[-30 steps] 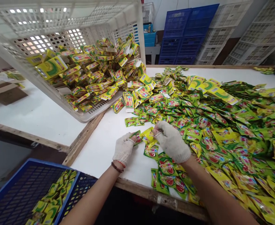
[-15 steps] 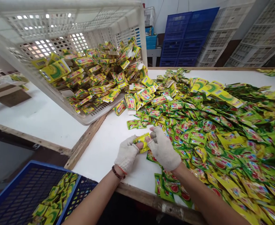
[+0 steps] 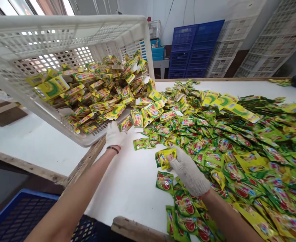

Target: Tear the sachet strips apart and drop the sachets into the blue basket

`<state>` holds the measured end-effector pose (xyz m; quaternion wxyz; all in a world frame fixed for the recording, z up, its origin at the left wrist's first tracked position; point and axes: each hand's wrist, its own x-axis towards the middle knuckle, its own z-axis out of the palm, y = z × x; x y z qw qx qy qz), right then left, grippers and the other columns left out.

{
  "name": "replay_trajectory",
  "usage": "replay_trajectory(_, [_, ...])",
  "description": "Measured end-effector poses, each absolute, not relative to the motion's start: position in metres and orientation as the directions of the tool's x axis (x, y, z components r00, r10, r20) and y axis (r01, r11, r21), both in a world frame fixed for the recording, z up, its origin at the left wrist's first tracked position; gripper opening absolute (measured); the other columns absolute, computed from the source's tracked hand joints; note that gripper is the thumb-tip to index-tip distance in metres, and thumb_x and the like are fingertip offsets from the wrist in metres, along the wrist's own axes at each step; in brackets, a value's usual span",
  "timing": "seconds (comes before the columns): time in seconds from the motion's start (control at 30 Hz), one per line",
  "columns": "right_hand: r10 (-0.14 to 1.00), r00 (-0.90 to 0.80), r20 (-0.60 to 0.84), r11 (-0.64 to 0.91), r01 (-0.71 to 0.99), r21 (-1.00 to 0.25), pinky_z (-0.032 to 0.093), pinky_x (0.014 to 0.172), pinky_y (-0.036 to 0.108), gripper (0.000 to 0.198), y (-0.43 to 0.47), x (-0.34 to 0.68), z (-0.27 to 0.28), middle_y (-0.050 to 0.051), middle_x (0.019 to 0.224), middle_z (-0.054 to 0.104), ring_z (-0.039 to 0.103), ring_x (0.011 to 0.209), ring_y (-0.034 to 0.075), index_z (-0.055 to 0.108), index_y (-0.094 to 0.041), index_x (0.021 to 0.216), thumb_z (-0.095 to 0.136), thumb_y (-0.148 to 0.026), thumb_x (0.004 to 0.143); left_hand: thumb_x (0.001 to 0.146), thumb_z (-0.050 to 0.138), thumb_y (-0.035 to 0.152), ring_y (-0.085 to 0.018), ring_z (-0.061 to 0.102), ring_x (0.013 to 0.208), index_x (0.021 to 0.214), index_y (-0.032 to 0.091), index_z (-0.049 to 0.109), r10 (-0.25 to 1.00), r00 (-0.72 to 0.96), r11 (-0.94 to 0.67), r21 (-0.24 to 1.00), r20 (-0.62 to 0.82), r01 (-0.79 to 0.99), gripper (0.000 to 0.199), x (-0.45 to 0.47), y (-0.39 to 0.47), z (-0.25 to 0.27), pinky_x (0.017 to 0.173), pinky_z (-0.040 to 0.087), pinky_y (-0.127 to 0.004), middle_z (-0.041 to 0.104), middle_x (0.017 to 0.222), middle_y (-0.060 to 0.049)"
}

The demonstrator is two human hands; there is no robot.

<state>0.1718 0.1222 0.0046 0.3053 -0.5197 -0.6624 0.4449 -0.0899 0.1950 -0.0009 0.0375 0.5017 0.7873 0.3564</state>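
Note:
My left hand (image 3: 115,135), in a white fingerless glove, reaches to the lower lip of the tilted white crate (image 3: 86,141). Its fingers are stretched toward the small yellow-green boxes (image 3: 100,97) in the crate, and one printed box (image 3: 126,124) lies right beside them. I see nothing held in that hand. My right hand (image 3: 187,169), gloved the same way, pinches a yellow candy sachet (image 3: 166,158) by its right edge. A green sachet shows just behind it; whether it is held too, I cannot tell. Loose green sachets (image 3: 164,180) lie below that hand.
A large heap of green and yellow sachets (image 3: 238,151) covers the right of the white table (image 3: 127,181). Flat yellow boxes (image 3: 221,101) lie on the heap. A blue crate (image 3: 19,205) stands low at the left. Blue crates (image 3: 190,47) and white crates are stacked behind.
My left hand has left the yellow sachet and moved up and left to the crate's lip. My right hand keeps the sachet, slightly lower and further right. The view has shifted a little.

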Motion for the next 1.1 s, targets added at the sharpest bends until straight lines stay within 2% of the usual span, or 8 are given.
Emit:
replay_trajectory(0.17, [0.922, -0.386, 0.029, 0.23, 0.486, -0.843, 0.046, 0.077, 0.032, 0.022, 0.121, 0.177, 0.007, 0.005, 0.085, 0.059, 0.054, 0.08, 0.016, 0.053, -0.016, 0.089, 0.04, -0.033, 0.084, 0.075, 0.05, 0.029, -0.024, 0.057, 0.092, 0.107, 0.012, 0.057, 0.829, -0.542, 0.333, 0.658, 0.137, 0.675, 0.037, -0.125, 0.21, -0.018, 0.079, 0.045, -0.033, 0.063, 0.097, -0.01])
replay_trajectory(0.33, [0.94, -0.298, -0.165, -0.054, 0.349, -0.936, 0.045, 0.047, 0.024, 0.024, 0.12, 0.176, 0.008, 0.002, 0.076, 0.056, 0.056, 0.056, 0.012, 0.042, -0.018, 0.088, 0.041, -0.042, 0.084, 0.074, 0.047, 0.03, -0.02, 0.06, 0.071, 0.089, 0.014, 0.064, 0.892, -0.453, 0.336, 0.652, 0.012, 0.679, 0.028, -0.141, 0.15, -0.023, 0.066, 0.048, -0.03, 0.063, 0.072, -0.004])
replay_trajectory(0.43, [0.934, -0.29, -0.211, -0.1, 0.353, -0.93, 0.038, 0.039, 0.02, 0.021, 0.117, 0.168, 0.01, -0.003, 0.063, 0.049, 0.051, 0.042, 0.009, 0.038, -0.019, 0.084, 0.041, -0.041, 0.086, 0.074, 0.054, 0.04, -0.025, 0.059, 0.091, 0.097, 0.017, 0.062, 0.962, -0.245, 0.153, 0.509, 0.12, 0.847, 0.033, -0.136, 0.11, -0.023, 0.083, 0.046, -0.037, 0.064, 0.094, -0.008])
replay_trajectory(0.53, [0.949, -0.275, -0.153, -0.043, 0.37, -0.928, 0.038, 0.039, 0.02, 0.019, 0.114, 0.159, 0.012, -0.004, 0.063, 0.048, 0.05, 0.038, 0.007, 0.039, -0.02, 0.084, 0.04, -0.039, 0.086, 0.072, 0.059, 0.05, -0.029, 0.046, 0.116, 0.121, 0.014, 0.048, 0.965, 0.099, -0.163, 0.26, 0.243, 0.952, 0.061, -0.118, 0.09, -0.027, 0.099, 0.037, -0.043, 0.053, 0.122, -0.014])
replay_trajectory(0.67, [0.938, -0.299, -0.176, -0.04, 0.413, -0.91, 0.038, 0.039, 0.02, 0.023, 0.11, 0.152, 0.012, -0.002, 0.066, 0.052, 0.051, 0.04, 0.008, 0.042, -0.019, 0.081, 0.038, -0.041, 0.087, 0.071, 0.062, 0.049, -0.031, 0.046, 0.114, 0.128, 0.01, 0.039, 0.979, 0.05, -0.078, 0.136, 0.199, 0.988, 0.073, -0.1, 0.098, -0.03, 0.097, 0.038, -0.044, 0.052, 0.122, -0.017])
replay_trajectory(0.77, [0.944, -0.305, -0.127, 0.008, 0.404, -0.915, 0.037, 0.039, 0.021, 0.026, 0.108, 0.15, 0.009, -0.002, 0.065, 0.051, 0.05, 0.041, 0.008, 0.043, -0.019, 0.082, 0.038, -0.044, 0.086, 0.073, 0.061, 0.039, -0.028, 0.052, 0.104, 0.125, 0.01, 0.042, 0.989, -0.055, 0.03, 0.18, 0.134, 0.983, 0.063, -0.093, 0.107, -0.021, 0.088, 0.042, -0.04, 0.055, 0.112, -0.015])
replay_trajectory(0.93, [0.987, -0.163, 0.004, 0.055, 0.309, -0.949, 0.039, 0.044, 0.021, 0.028, 0.106, 0.143, 0.003, 0.002, 0.07, 0.056, 0.049, 0.05, 0.01, 0.044, -0.019, 0.087, 0.038, -0.047, 0.086, 0.069, 0.06, 0.027, -0.021, 0.051, 0.089, 0.096, 0.017, 0.051, 0.967, 0.168, -0.228, 0.355, 0.192, 0.907, 0.031, -0.06, 0.083, 0.0, 0.077, 0.044, -0.032, 0.052, 0.095, -0.007])
replay_trajectory(1.1, [0.973, -0.21, 0.094, 0.191, 0.507, -0.841, 0.04, 0.06, 0.024, 0.027, 0.108, 0.144, -0.004, 0.004, 0.079, 0.058, 0.051, 0.067, 0.013, 0.048, -0.018, 0.086, 0.04, -0.043, 0.085, 0.069, 0.06, 0.031, -0.017, 0.052, 0.077, 0.091, 0.018, 0.044, 0.993, 0.063, -0.106, 0.516, 0.1, 0.85, 0.03, -0.029, 0.054, 0.002, 0.066, 0.044, -0.029, 0.052, 0.088, -0.004])
